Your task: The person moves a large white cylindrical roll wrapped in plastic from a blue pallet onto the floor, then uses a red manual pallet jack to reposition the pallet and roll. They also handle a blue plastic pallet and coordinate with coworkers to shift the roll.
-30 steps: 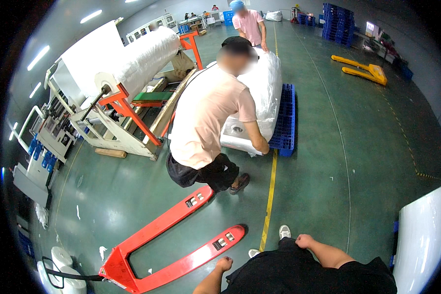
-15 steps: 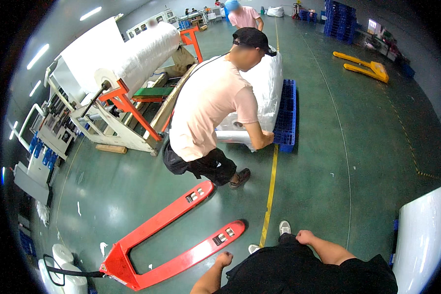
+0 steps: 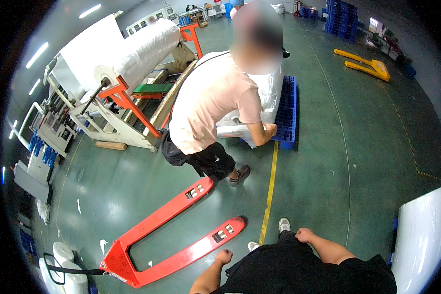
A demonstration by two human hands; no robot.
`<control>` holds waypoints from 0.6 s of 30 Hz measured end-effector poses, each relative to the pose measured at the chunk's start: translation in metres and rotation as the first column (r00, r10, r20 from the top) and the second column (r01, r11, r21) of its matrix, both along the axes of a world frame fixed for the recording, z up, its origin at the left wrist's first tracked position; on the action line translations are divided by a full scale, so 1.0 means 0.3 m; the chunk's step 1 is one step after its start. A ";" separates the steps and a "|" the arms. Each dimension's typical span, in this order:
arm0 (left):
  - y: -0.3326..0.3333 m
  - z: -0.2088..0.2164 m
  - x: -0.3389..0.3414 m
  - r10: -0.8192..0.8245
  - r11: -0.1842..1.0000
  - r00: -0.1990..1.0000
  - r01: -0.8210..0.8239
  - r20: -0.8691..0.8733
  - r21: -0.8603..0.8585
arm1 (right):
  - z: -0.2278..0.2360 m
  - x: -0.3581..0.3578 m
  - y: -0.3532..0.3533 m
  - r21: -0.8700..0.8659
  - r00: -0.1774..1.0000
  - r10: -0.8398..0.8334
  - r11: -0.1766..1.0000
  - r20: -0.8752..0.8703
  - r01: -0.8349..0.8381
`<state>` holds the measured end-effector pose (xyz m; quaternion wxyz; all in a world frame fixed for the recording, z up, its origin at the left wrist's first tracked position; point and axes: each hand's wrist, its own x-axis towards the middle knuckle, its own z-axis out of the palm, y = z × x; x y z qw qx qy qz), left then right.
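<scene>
My left hand (image 3: 224, 256) hangs at my side with its fingers curled in, beside one fork of the red pallet jack (image 3: 157, 240). Nothing shows in it. At the edge of my black clothing, my right hand (image 3: 305, 235) is likewise curled, and no object can be seen in it. In front of me a co-worker in a pink shirt (image 3: 206, 103) bends over a large film-wrapped white roll (image 3: 269, 93) on a blue pallet (image 3: 287, 115). The co-worker's hand (image 3: 270, 130) is at the roll's near end, by the pallet; what it grips is unclear.
To the left stands a machine with orange arms (image 3: 122, 98) bearing a wide white roll (image 3: 142, 51). A yellow pallet jack (image 3: 372, 68) lies back right, near stacked blue pallets (image 3: 341, 19). Another white roll (image 3: 424, 235) is close on my right. Small white rolls (image 3: 63, 255) stand lower left.
The co-worker's head has turned and come up toward me, while the body stays bent. The second person behind is now mostly hidden. My hands have barely moved.
</scene>
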<state>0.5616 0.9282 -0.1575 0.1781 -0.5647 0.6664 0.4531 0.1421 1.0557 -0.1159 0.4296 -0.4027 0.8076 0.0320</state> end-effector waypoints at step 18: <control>-0.006 -0.064 0.020 -0.049 0.999 0.996 0.047 0.070 0.023 | -0.006 0.010 0.011 -0.049 0.998 -0.064 0.997 0.005 0.064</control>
